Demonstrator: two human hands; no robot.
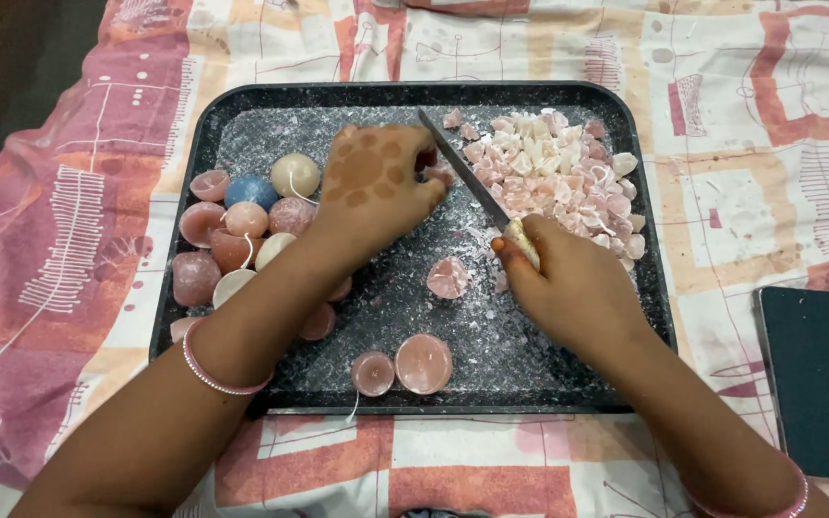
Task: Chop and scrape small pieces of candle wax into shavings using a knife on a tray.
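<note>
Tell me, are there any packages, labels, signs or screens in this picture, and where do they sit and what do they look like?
Phone: lies flat on the patterned bedsheet, right of the black tray, beside the right forearm; a dark rounded rectangle, screen off and blank.
No packages, labels or signs show.

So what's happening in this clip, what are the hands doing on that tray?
A person is chopping wax candles on a dark tray laid over a patterned cloth. The right hand grips a knife, blade angled across the tray, while the left hand pins a pink piece under the blade. Chopped pink and white bits are heaped at upper right; whole round candles sit at left. A phone lies beside the tray.
</note>
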